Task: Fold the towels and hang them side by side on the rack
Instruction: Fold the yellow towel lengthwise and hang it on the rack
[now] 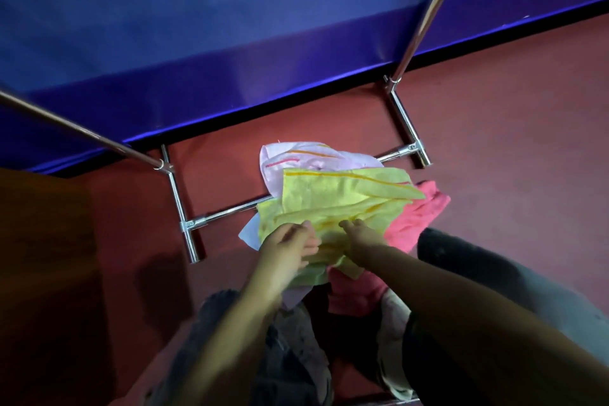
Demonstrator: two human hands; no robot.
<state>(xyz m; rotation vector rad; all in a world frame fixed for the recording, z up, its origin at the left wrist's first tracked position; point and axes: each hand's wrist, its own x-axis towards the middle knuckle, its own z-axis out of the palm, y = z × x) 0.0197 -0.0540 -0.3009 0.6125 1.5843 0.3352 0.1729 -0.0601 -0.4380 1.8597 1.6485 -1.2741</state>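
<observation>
Left hand [286,249]: fingers bent onto the near edge of the yellow towel [333,204], pinching it; right hand [361,242]: fingers lie on the same towel, whether they grip cannot be told. The yellow towel lies on top of a heap on the red floor [494,142], over the lower bar of the metal rack [178,194]; a blue wall [197,43] stands behind. Towels counted: three; one yellow, one pale pink towel [296,158], one deep pink towel [418,211]. Hands: two.

Both forearms are seen bare, without sleeves; dark grey trousers [478,273] and pale worn shoes [309,349] are worn.
</observation>
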